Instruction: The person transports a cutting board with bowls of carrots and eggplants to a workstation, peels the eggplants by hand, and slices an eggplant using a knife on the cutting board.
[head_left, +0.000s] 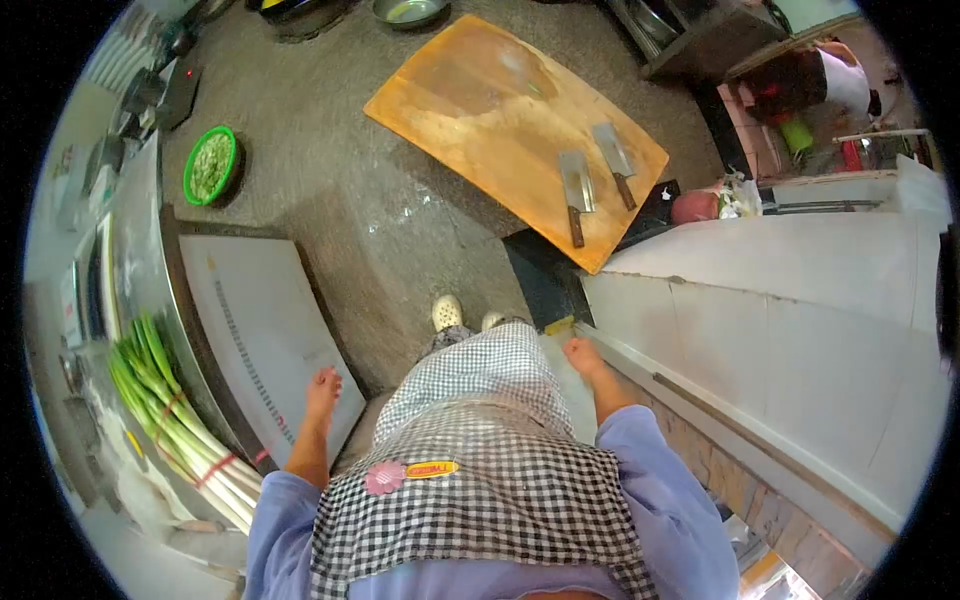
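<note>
My left hand (323,388) hangs beside the apron with its fingers curled in, and I see nothing in it. Nearest to it is a white panel (290,330) on the front of the metal counter. On the other side, my right hand (580,353) is closed in a loose fist close to a white tiled wall (690,325); no object shows in it. Ahead, a large wooden cutting board (480,120) bears two cleavers, one (577,185) nearer and the other (612,150) farther right. Both hands are well apart from the board.
Spring onions (165,400), tied with red bands, lie on the left counter (140,260). A green basket (230,135) of chopped greens and a metal bowl (410,10) are farther ahead. Wet patches shine on the floor (390,230). Another person (845,80) is at far right.
</note>
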